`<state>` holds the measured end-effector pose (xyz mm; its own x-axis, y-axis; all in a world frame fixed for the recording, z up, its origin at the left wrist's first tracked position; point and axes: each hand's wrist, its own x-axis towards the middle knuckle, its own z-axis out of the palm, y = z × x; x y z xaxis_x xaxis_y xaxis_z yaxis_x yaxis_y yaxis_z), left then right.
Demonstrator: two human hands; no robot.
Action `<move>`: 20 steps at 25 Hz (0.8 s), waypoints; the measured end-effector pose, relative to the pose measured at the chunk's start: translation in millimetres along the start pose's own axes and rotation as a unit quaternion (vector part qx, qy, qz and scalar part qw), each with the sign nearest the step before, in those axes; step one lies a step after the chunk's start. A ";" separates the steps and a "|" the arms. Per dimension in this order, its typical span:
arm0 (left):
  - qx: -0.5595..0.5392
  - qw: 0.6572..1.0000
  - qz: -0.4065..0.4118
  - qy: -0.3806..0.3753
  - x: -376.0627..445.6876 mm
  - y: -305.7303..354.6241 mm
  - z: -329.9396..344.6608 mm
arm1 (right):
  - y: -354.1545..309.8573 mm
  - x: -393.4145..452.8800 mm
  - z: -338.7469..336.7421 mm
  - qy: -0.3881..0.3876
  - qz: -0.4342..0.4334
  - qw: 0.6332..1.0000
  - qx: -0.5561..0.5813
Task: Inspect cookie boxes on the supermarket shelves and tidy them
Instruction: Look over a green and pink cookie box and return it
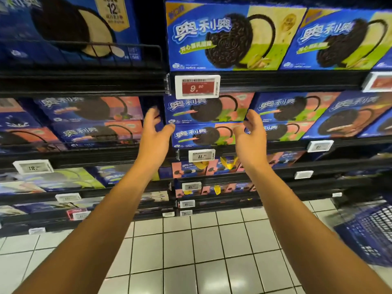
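Cookie boxes (202,122), blue with pink panels, sit stacked two high on the middle shelf (233,148), directly behind the raised hands. Left hand (156,132) is held up at the stack's left edge, fingers apart and loosely curved, gripping nothing. Right hand (252,132) is at the right edge, fingers likewise spread. Contact with the boxes cannot be confirmed. A red price tag (197,87) hangs above.
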<state>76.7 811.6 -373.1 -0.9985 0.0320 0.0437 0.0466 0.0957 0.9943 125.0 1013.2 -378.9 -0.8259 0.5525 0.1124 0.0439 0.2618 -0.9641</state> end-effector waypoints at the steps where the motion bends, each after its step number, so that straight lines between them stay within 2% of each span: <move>1: 0.002 1.000 0.008 0.000 4.3 1.1 3.3 | -0.3 2.9 2.9 0.006 -0.004 1.000 0.006; 5: 0.033 0.999 0.019 0.000 15.0 -3.7 11.8 | 5.5 13.2 9.3 0.007 0.035 0.999 0.015; 14: 0.062 0.994 0.048 0.077 19.8 -9.5 12.5 | 8.3 22.8 12.7 -0.009 0.043 0.997 0.065; 20: 0.006 0.990 0.054 0.127 3.5 -10.3 4.0 | 10.5 11.8 9.8 -0.008 0.024 1.000 0.011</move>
<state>72.8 814.7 -383.6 -0.9625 -0.2080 0.1740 0.1522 0.1169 0.9814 110.1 1014.7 -390.1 -0.8316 0.5518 0.0626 0.0709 0.2173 -0.9735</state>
